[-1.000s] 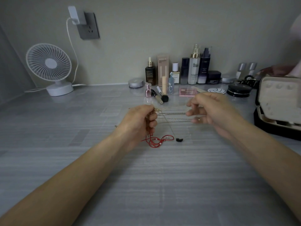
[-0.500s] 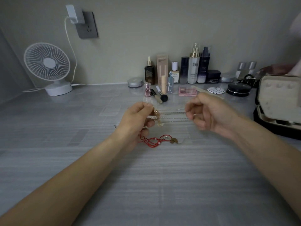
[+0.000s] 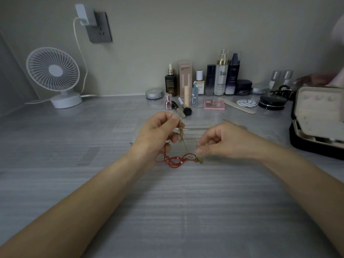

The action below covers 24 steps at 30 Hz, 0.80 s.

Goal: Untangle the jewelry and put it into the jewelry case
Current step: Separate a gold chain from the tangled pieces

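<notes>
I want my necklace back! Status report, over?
Left hand pinches tangled chains. Right hand pinches them too. Red cord trails below. Jewelry case open, right side.

Left hand (image 3: 158,133), right hand (image 3: 221,142) pinch tangled jewelry (image 3: 183,138) above table (image 3: 167,211)

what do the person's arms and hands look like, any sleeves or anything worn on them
Both forearms are bare: no sleeves, watch or bracelet on the left forearm or right forearm. No gloves. The left hand shows no ring. A bright speck at the right hand could be a ring or part of the jewelry; too small to tell.
</notes>
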Tool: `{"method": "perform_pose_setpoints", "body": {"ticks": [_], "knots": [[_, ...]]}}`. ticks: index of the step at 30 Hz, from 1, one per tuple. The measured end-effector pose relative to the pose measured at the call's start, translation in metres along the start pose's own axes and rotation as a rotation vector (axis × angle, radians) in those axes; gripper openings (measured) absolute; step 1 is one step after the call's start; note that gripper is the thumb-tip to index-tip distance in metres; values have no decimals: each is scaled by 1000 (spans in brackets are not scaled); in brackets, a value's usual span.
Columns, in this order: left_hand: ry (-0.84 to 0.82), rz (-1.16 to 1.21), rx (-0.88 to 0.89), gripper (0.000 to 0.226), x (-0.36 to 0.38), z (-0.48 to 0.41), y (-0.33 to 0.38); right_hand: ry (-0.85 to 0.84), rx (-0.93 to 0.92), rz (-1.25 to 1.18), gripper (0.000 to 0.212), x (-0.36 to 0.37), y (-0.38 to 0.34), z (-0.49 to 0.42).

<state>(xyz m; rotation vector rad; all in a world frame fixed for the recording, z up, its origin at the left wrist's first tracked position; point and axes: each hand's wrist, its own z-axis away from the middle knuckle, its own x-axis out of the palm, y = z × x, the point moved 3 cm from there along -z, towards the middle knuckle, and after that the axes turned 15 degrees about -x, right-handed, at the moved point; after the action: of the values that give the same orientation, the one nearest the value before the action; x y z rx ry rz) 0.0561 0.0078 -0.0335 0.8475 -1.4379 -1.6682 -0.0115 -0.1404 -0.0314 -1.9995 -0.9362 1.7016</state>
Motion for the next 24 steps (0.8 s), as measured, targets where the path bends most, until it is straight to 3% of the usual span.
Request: {"method": "perform_pose_setpoints", "body": {"ticks": [2, 8, 13, 18, 22, 24], "knots": [[9, -13, 2, 21, 0, 0, 0, 8, -39, -12, 7, 1, -3, 1], [21, -112, 17, 18, -1, 0, -3, 220, -26, -438, 36, -5, -1, 0], [1, -154, 15, 15, 2, 0, -6, 326, 60, -823, 37, -8, 1, 0], [13, -172, 17, 15, 2, -1, -6, 254, 61, -593, 20, -7, -4, 2], [-15, -169, 7, 17, 4, 0, -7, 297, 34, -557, 20, -8, -7, 3], [-28, -159, -4, 18, 5, 0, -8, 314, 33, -588, 29, -8, -3, 1]]}}
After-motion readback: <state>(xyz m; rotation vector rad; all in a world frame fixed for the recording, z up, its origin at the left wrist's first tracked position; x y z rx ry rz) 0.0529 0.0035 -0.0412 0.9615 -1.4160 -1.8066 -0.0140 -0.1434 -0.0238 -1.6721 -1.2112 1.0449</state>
